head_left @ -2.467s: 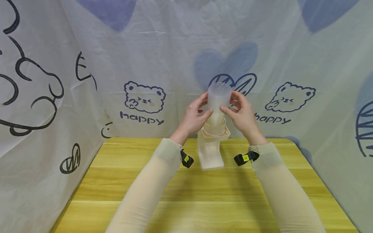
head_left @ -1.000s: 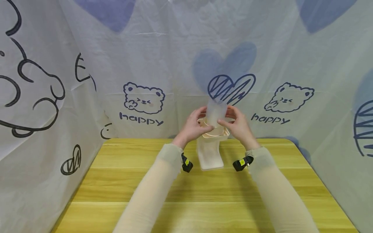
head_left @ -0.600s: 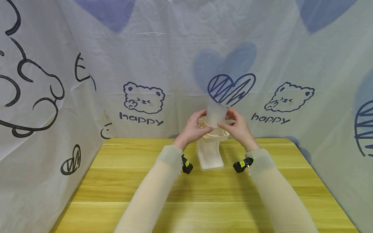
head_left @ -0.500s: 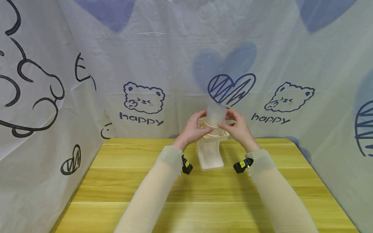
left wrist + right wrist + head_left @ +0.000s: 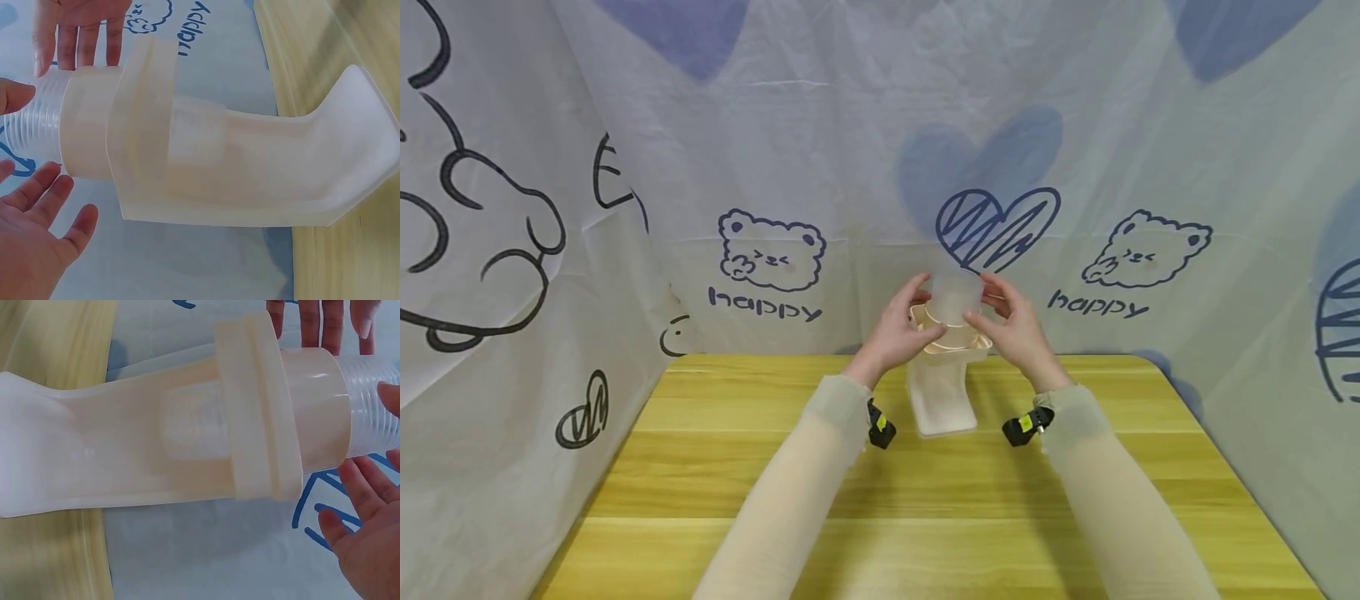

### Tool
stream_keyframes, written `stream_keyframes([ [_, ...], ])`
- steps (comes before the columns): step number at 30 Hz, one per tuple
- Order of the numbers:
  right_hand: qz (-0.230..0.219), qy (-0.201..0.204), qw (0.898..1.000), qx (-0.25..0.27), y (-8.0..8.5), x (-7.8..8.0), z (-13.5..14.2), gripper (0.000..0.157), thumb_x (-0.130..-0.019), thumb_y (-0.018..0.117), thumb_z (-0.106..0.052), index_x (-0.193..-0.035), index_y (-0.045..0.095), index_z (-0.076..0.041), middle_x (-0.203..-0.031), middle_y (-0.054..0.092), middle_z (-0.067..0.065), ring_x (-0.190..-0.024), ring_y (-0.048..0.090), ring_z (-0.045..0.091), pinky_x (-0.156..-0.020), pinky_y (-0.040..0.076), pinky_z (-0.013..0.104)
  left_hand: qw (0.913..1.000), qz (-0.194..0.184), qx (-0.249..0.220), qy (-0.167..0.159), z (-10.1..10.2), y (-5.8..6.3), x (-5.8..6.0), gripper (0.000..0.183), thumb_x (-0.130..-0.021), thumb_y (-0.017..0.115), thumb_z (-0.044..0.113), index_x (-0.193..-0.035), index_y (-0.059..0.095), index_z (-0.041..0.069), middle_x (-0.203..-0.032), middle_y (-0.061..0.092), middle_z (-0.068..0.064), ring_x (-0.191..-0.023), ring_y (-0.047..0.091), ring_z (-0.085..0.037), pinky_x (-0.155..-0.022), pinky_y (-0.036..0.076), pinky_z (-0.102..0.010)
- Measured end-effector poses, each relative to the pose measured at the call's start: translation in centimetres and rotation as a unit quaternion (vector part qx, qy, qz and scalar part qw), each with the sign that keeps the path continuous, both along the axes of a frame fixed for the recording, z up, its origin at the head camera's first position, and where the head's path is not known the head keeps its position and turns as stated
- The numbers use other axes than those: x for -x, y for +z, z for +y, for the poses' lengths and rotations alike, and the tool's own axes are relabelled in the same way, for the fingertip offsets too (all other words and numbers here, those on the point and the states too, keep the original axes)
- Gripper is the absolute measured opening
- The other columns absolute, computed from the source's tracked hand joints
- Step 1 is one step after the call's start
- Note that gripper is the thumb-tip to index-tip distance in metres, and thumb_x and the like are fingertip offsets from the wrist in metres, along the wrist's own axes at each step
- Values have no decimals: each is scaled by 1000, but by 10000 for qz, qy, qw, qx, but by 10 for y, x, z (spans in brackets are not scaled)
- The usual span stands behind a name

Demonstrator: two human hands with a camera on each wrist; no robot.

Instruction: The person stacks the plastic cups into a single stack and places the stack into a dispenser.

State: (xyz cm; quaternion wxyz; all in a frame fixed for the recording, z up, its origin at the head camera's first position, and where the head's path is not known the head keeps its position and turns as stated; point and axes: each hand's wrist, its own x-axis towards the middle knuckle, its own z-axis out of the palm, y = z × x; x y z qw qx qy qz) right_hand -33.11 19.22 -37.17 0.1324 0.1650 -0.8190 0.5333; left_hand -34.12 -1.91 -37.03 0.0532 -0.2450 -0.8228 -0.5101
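Observation:
A cream cup dispenser (image 5: 946, 408) stands at the table's back edge, with a round collar (image 5: 90, 122) at its top. A stack of translucent plastic cups (image 5: 957, 293) sits in that collar, its ridged rims showing above it. The lower end of the stack (image 5: 195, 422) shows below the dispenser's head in both wrist views. My left hand (image 5: 895, 332) is at the left side of the stack, fingers spread and relaxed. Opposite it, my right hand (image 5: 1018, 333) has its thumb and fingers parted round the right side. In the wrist views, fingers stand a little off the cups.
The wooden table (image 5: 880, 542) stretches forward from the dispenser. A pale printed cloth (image 5: 865, 125) with bears and hearts hangs close behind it and along both sides. Each wrist wears a black camera (image 5: 882, 425) on a strap.
Both hands have lowered the cup stack into the dispenser's collar, so less of it shows above. In the last half second the fingers have spread away from the cups.

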Motion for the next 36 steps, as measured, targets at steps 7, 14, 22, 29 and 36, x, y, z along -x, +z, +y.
stream_keyframes([
  [7,90,42,10000,11,-2,0,-1,61,-95,66,-15,-148,38,-3,-142,45,23,-130,45,38,-107,39,52,9991,37,403,80,-1,1,-2,79,-87,74,19,-154,32,20,-143,47,-15,-130,45,-30,-105,43,-47],
  [14,192,-68,9997,-149,-5,2,-2,56,-98,64,-21,-146,42,-3,-143,47,22,-129,46,37,-112,31,53,9982,118,584,84,-1,-2,-1,82,-85,75,20,-154,30,18,-143,46,-14,-127,47,-29,-100,47,-41],
  [22,231,-88,9984,-509,-6,0,-1,64,-94,69,-23,-148,40,-6,-140,50,22,-130,45,37,-111,29,58,9972,180,728,49,-1,-3,-1,83,-85,75,22,-155,29,16,-143,45,-14,-127,48,-28,-99,48,-42],
  [29,172,-148,9969,-751,-8,0,0,67,-94,69,-25,-150,37,-7,-141,49,23,-131,44,39,-110,30,59,9969,160,768,41,-1,-5,-1,84,-86,76,22,-155,28,16,-143,45,-14,-127,48,-29,-100,47,-43],
  [36,97,-86,9969,-772,-12,1,0,70,-93,70,-25,-151,35,-5,-141,49,25,-131,44,40,-110,31,58,9966,161,802,71,-1,-5,-2,82,-86,75,21,-154,30,13,-143,46,-14,-127,49,-29,-102,46,-42],
])
